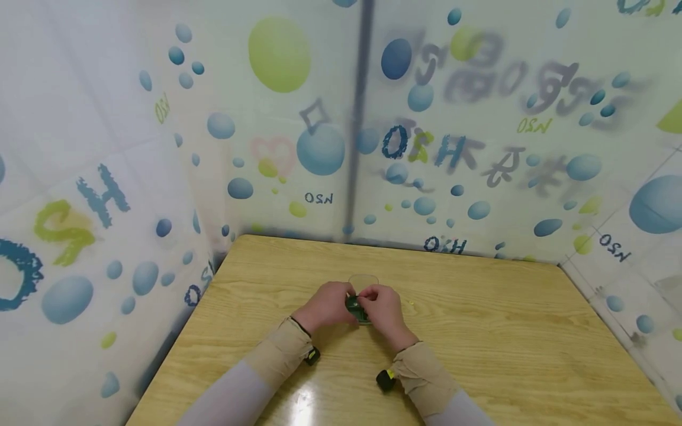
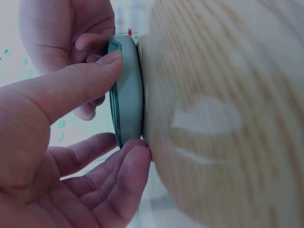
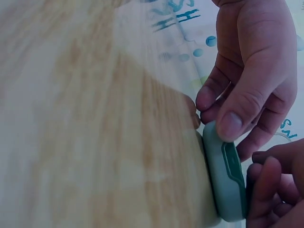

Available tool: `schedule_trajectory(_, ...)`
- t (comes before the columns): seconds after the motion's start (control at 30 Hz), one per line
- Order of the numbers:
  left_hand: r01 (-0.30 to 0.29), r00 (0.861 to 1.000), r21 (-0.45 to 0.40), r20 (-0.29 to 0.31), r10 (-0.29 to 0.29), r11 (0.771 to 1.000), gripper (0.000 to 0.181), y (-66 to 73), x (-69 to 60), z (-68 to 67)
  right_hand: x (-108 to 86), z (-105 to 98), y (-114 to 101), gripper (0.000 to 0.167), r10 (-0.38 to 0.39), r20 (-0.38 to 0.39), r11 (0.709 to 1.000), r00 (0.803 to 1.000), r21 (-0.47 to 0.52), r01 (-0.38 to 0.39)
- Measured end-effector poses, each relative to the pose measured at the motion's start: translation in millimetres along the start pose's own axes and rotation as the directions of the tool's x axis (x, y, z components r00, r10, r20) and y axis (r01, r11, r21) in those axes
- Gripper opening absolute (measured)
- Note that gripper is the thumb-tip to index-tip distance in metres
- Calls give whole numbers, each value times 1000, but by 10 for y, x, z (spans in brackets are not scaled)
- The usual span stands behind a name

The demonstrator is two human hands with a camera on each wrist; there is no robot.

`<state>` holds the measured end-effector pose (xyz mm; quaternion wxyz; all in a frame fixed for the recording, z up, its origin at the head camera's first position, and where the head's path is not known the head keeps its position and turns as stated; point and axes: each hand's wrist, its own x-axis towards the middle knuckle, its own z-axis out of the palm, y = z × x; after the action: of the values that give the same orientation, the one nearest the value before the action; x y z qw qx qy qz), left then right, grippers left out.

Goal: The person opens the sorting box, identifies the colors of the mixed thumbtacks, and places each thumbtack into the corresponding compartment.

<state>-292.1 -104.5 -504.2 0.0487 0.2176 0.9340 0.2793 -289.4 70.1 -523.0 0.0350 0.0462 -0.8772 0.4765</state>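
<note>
A small green device [image 1: 356,307] with a rounded, pale green side lies flat on the wooden table between both hands. In the left wrist view the left hand [image 2: 71,137] grips the device [image 2: 130,90], thumb on its upper edge and fingers round its far end. The right hand [image 1: 385,310] has its fingertips at the top face of the device, thumb and index finger close together; what they pinch is too small to tell. In the right wrist view the right hand [image 3: 280,190] has curled fingers beside the device [image 3: 221,175], and the left hand [image 3: 261,61] holds its other end.
A clear round object [image 1: 364,280] lies just beyond the hands on the wooden table [image 1: 479,331]. A tiny yellow bit [image 1: 411,303] is to the right of the right hand. Patterned curtains [image 1: 319,77] stand behind the table and on both sides.
</note>
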Motion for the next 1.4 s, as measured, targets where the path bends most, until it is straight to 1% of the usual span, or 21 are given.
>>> schedule_trajectory(0.2,6,1000,-6,8,-6,1000,60,8,-1,15,-8,-30,10,8,58,40,995,998,76,-61)
schedule_trajectory(0.4,11,1000,-17,9,-10,1000,61,14,-1,14,29,-70,37,8,70,81,991,994,107,-78)
schedule_trajectory(0.53,17,1000,-21,18,-17,1000,60,19,2,5,72,-130,73,8,76,91,990,993,116,-87)
schedule_trajectory(0.67,19,1000,-27,21,-18,999,58,24,7,-4,114,-219,107,7,61,101,991,993,111,-72)
schedule_trajectory(0.83,13,1000,-26,9,-13,1000,56,23,11,-15,165,-336,153,4,34,143,994,989,100,-48)
schedule_trajectory(0.93,17,1000,-22,8,-17,1000,56,20,11,-17,186,-414,174,6,37,155,993,987,108,-54)
schedule_trajectory(1.0,22,1000,-20,8,-21,1000,56,18,13,-20,197,-472,185,7,42,151,992,988,111,-59)
schedule_trajectory(1.17,26,1000,-25,12,-25,999,57,16,9,-28,230,-617,223,7,68,97,993,993,86,-77)
schedule_trajectory(1.4,17,1000,-29,18,-17,999,57,6,-9,-15,286,-783,299,12,101,18,995,995,-27,-101)
